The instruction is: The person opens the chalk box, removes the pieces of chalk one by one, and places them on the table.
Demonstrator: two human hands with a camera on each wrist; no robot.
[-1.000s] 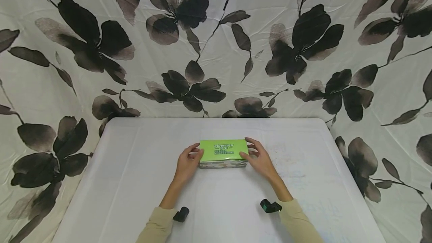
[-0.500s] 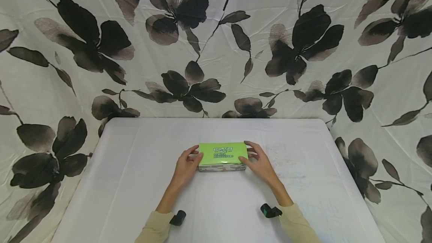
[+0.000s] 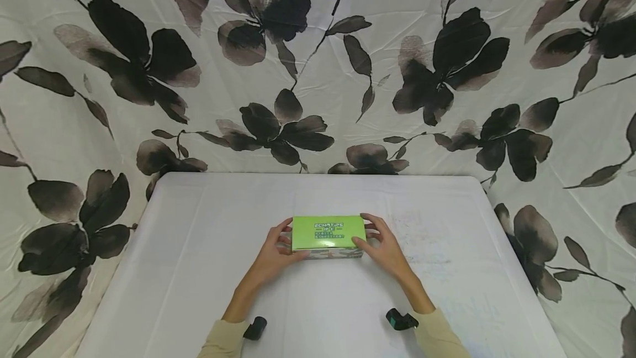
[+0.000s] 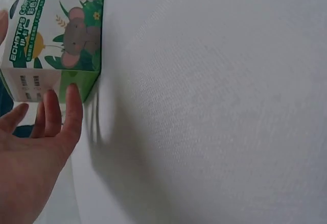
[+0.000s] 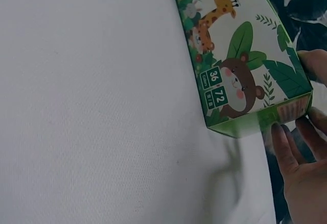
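Note:
A cardboard box with a bright green top lies on the white table, long side toward me. ECHOTIPS is printed on it, and its front carries an elephant, a giraffe and a bear. My left hand holds the left end, fingers at the end face and thumb along the lower front. In the left wrist view, the fingertips of the left hand sit right at the box's end. My right hand grips the right end, thumb on the top edge; in the right wrist view several fingertips reach its end panel.
The white table spreads around the box, with faint coloured smudges on its right part. Behind and beside it hangs a white cloth with dark flowers. Small black cameras are worn at both wrists.
The box has come a little toward me with both hands on it. My left thumb has moved from the top's left edge down to the front face.

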